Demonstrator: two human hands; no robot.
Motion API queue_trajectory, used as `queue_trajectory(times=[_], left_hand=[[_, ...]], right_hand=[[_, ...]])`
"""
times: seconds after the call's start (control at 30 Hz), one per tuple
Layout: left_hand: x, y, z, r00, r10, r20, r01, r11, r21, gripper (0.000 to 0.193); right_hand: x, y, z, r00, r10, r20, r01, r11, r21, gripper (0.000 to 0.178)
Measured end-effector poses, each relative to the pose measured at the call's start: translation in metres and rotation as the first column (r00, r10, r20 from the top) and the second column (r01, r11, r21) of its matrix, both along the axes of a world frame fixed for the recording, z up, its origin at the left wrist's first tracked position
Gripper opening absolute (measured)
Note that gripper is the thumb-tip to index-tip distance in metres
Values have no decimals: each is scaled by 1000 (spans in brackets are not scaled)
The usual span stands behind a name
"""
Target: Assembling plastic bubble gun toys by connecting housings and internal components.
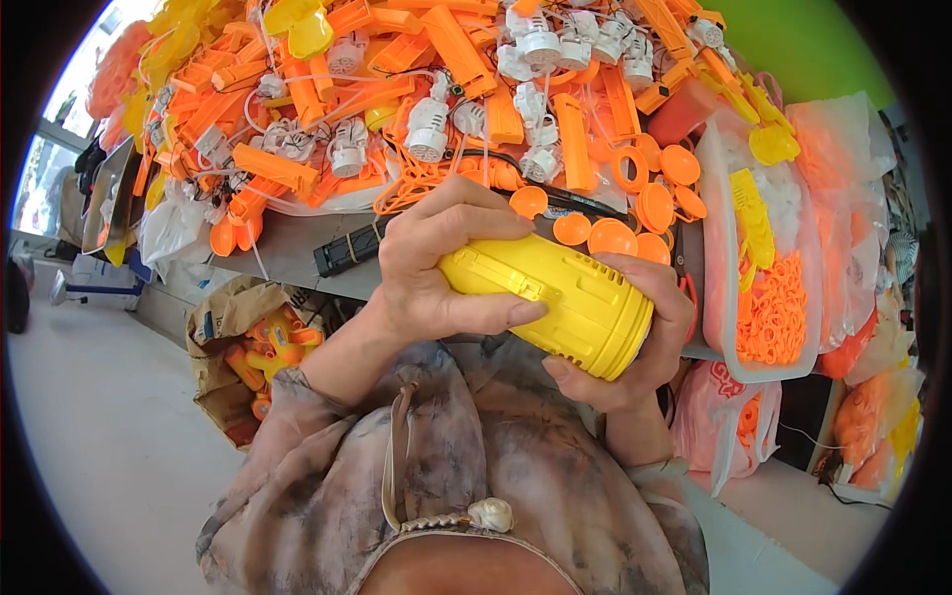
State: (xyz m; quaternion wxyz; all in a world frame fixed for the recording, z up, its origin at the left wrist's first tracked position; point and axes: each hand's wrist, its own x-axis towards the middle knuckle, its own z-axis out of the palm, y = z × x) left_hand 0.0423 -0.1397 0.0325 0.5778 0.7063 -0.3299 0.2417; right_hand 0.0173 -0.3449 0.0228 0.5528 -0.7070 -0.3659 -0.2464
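Nearest the camera is a loose, brown-and-grey mottled fabric top [535, 436] with a pale drawstring [395, 466] and a twisted neckline trim ending in a whitish, rose-like ornament [491, 515]. Just beyond it, a bright yellow, roughly cylindrical plastic housing [555, 297] is held up between two bare hands, in front of the surface [342, 285], its narrower end up to the left and its wider, ribbed end down to the right. The left grip [421, 263] is partly closed around the narrower end, fingers over the top and thumb pressed along the near side. The right grip [654, 362] is curled around the wider end, fingers on the far side and thumb below the rim; it too has hold of the housing.

On the grey surface lie a heap of long orange plastic pieces [572, 139], white plastic motor units [428, 129] with thin wires and clear tubes, round orange plastic cups [613, 238] and a black rectangular bar [352, 248]. To the right stands a translucent plastic bin [764, 374] holding small orange plastic loops [772, 317] and a yellow plastic part [754, 218]. At lower left, a brown paper bag [210, 342] contains orange-and-yellow plastic pieces [270, 347].
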Motion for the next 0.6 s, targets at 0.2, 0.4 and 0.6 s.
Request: queue_trajectory(times=[0.2,0.4,0.6], left_hand=[[4,1,4,993,-34,-110,36,999,10,53],[10,-17,-12,976,55,-209,-116,949,-293,74],[11,-14,-15,931,-69,-358,-67,933,-354,73]], right_hand=[[0,3,-5,995,-20,-94,23,999,27,78],[15,7,1,996,-7,-91,21,989,148,77],[7,13,-7,992,-31,-123,51,986,158,80]])
